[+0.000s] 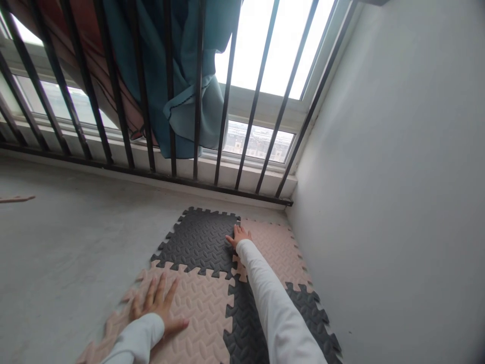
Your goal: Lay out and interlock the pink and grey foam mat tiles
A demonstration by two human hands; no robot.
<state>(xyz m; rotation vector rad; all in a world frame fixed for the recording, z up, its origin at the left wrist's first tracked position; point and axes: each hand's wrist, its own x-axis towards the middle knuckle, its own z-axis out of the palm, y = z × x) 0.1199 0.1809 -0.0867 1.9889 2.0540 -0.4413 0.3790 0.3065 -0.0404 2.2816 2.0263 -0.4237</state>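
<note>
Four-cornered foam puzzle mats in pink and dark grey lie on the floor in a checker pattern. My left hand rests flat with spread fingers on the near pink foam mat. Farther out, my right hand touches the seam between the far dark grey foam mat and the far pink foam mat, its fingers stretched out. Under my right arm is the near dark grey foam mat, partly hidden by the white sleeve. Toothed edges show along the joints.
Black railing bars stand in front of the windows, with a teal curtain and a reddish curtain behind them. A white wall rises on the right. Bare grey floor spreads left, with a thin stick-like piece on it.
</note>
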